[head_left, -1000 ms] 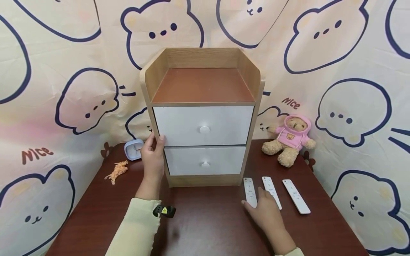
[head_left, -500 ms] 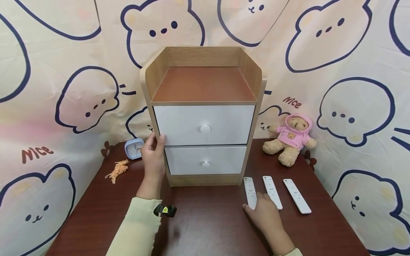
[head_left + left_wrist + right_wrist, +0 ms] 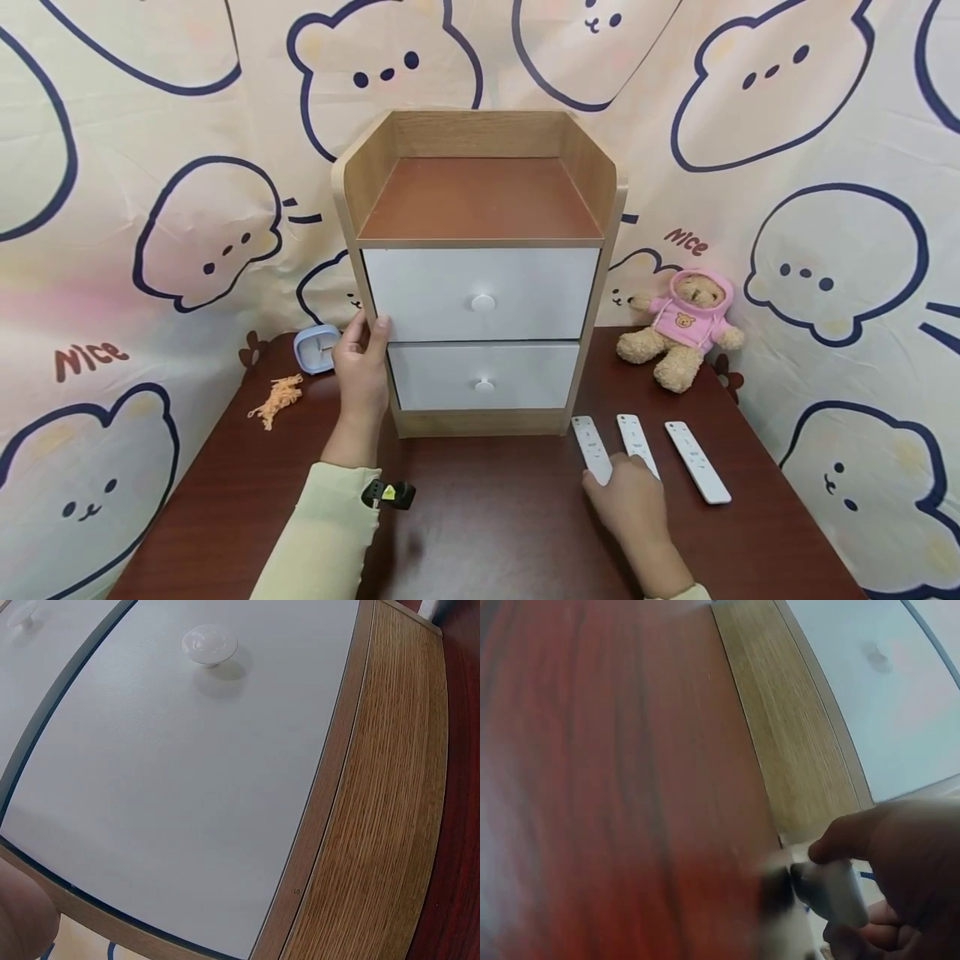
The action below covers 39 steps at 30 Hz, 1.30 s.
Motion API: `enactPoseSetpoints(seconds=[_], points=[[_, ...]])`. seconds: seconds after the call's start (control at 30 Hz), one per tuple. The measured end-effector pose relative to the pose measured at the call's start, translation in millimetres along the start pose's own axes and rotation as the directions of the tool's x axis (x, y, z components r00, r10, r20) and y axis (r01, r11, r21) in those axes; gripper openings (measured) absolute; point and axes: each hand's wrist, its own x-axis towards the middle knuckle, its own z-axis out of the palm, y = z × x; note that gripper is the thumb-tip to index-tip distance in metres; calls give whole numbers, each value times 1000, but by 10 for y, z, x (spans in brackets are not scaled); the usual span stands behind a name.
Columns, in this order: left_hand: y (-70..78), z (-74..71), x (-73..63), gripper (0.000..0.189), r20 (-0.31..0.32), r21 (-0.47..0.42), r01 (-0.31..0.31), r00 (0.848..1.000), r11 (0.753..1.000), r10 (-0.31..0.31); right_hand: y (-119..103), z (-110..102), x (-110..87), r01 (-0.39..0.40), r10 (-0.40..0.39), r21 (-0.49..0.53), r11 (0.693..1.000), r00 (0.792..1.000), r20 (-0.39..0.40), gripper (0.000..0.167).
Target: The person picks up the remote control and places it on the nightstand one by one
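A small wooden cabinet (image 3: 480,423) with two white drawers stands on the dark red-brown table. At its left side edge, my left hand (image 3: 362,371) grips the panel, thumb on the front and fingers round the side. My right hand (image 3: 632,504) pinches the near end of the leftmost white remote control (image 3: 590,443), which lies slanted by the cabinet's lower right corner. In the right wrist view the remote's end (image 3: 844,894) shows between thumb and fingers. A second remote (image 3: 634,437) lies just beyond that hand, partly hidden by it. Both drawers are closed.
A third remote (image 3: 697,462) lies to the right. Behind the remotes sits a teddy bear (image 3: 684,325) in a pink hoodie. Left of the cabinet are a pale blue clock-like object (image 3: 315,347) and a bundle of orange yarn (image 3: 278,400). A patterned cloth hangs behind.
My right hand has drawn back from over the remotes and closed on the leftmost one, whose near end has swung right. My left hand stays on the cabinet.
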Motion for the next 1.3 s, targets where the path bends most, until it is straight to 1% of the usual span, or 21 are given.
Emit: enactPoseSetpoints(seconds=[0.13, 0.2, 0.3, 0.4, 0.5, 0.6, 0.73, 0.83, 0.93, 1.03, 1.07, 1.17, 1.23, 1.3], points=[[-7, -9, 1, 40, 1, 6, 6, 1000, 1000, -6, 14, -157, 18, -33, 35, 32, 999, 998, -53, 46], [-13, -15, 4, 41, 2, 6, 7, 1000, 1000, -7, 10, -261, 21, -46, 51, 55, 997, 994, -100, 50], [-22, -23, 8, 42, 7, -3, 5, 1000, 1000, -5, -27, -438, 24, -46, 64, 98, 994, 980, -190, 51], [-28, -29, 10, 44, 12, -12, 2, 1000, 1000, -2, -106, -643, 33, -19, 63, 148, 989, 953, -296, 47], [-32, -30, 15, 44, 15, -14, 4, 1000, 1000, -4, -224, -856, 35, 18, 63, 201, 979, 918, -391, 41], [-31, -29, 13, 45, 15, -15, 9, 1000, 1000, -9, -365, -1042, 23, 52, 79, 272, 961, 890, -449, 35], [-25, -25, 10, 44, 21, -21, 15, 1000, 1000, -14, -565, -1233, 1, 106, 92, 371, 923, 875, -476, 30], [-20, -22, 17, 44, 23, -29, 17, 1000, 999, -16, -723, -1355, 7, 181, 54, 417, 891, 869, -492, 31], [-11, -20, 31, 43, 18, -27, 17, 1000, 1000, -16, -894, -1463, 52, 271, -12, 429, 862, 856, -517, 33], [-4, -26, 38, 43, 12, -20, 17, 1000, 1000, -17, -1063, -1541, 141, 351, -77, 421, 836, 836, -543, 34], [-4, -28, 39, 43, 11, -19, 17, 1000, 1000, -17, -1117, -1561, 179, 370, -96, 412, 833, 829, -551, 34], [-8, -42, 35, 44, 13, -14, 21, 1000, 1000, -20, -1276, -1612, 305, 409, -133, 408, 816, 820, -556, 34], [-16, -50, 31, 45, 17, -7, 24, 1000, 1000, -24, -1384, -1648, 387, 412, -144, 419, 809, 830, -538, 35], [-21, -54, 25, 45, 20, 3, 27, 999, 1000, -27, -1500, -1692, 471, 406, -152, 440, 801, 848, -507, 36]])
